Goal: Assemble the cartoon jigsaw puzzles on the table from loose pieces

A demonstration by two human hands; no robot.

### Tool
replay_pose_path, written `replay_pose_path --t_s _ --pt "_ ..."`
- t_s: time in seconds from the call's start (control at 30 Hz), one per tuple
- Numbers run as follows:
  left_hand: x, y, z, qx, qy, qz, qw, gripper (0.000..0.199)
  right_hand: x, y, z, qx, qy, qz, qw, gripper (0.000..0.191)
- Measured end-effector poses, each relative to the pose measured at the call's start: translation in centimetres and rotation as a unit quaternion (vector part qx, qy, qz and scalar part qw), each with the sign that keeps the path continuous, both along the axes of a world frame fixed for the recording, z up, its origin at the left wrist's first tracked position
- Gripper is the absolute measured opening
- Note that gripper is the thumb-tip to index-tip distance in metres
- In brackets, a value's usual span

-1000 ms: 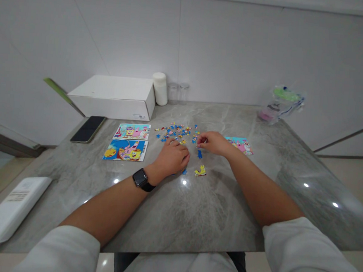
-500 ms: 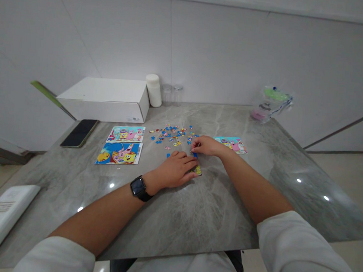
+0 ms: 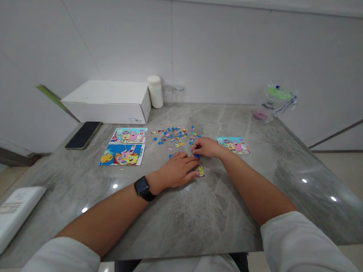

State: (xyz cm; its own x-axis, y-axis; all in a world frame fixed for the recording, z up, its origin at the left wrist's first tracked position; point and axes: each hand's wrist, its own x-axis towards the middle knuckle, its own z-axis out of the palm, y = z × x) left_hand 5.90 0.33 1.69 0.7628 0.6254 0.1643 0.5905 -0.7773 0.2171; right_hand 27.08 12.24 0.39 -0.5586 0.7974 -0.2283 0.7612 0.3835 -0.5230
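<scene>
My left hand (image 3: 179,170) lies flat over a partly joined jigsaw puzzle, its fingers stretched out. Blue and yellow bits of the joined puzzle (image 3: 201,171) peek out around the fingers, and the rest is covered. At its upper right edge, my right hand (image 3: 207,147) pinches with thumb and forefinger at a blue puzzle piece (image 3: 196,156), mostly hidden by the fingertips. Just beyond both hands, several loose puzzle pieces (image 3: 174,132) in blue, yellow and pink are scattered on the grey table (image 3: 194,219).
Two cartoon picture cards (image 3: 128,135) (image 3: 121,154) lie left; another card (image 3: 233,144) lies right. Further left are a phone (image 3: 83,135), a white box (image 3: 109,102) and a white device (image 3: 9,219). A white bottle (image 3: 155,92), two clear glasses (image 3: 178,95) and a plastic bag (image 3: 275,103) stand behind.
The view has shifted slightly. My right hand stays at the puzzle's upper edge with its fingertips a little lower, and more of the blue piece shows. My left hand stays flat on the puzzle.
</scene>
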Motion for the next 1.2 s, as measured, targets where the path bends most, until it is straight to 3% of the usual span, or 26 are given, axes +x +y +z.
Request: replay_pose_path --t_s 0.33,1.2 --pt "0.01 0.03 -0.04 -0.004 0.0 0.001 1.0 0.05 -0.12 -0.01 -0.52 0.039 0.005 0.002 0.999 0.012" --pt "0.0 0.15 -0.66 0.004 -0.007 -0.006 1.0 0.05 0.59 0.27 -0.62 0.006 0.063 0.008 0.998 0.01"
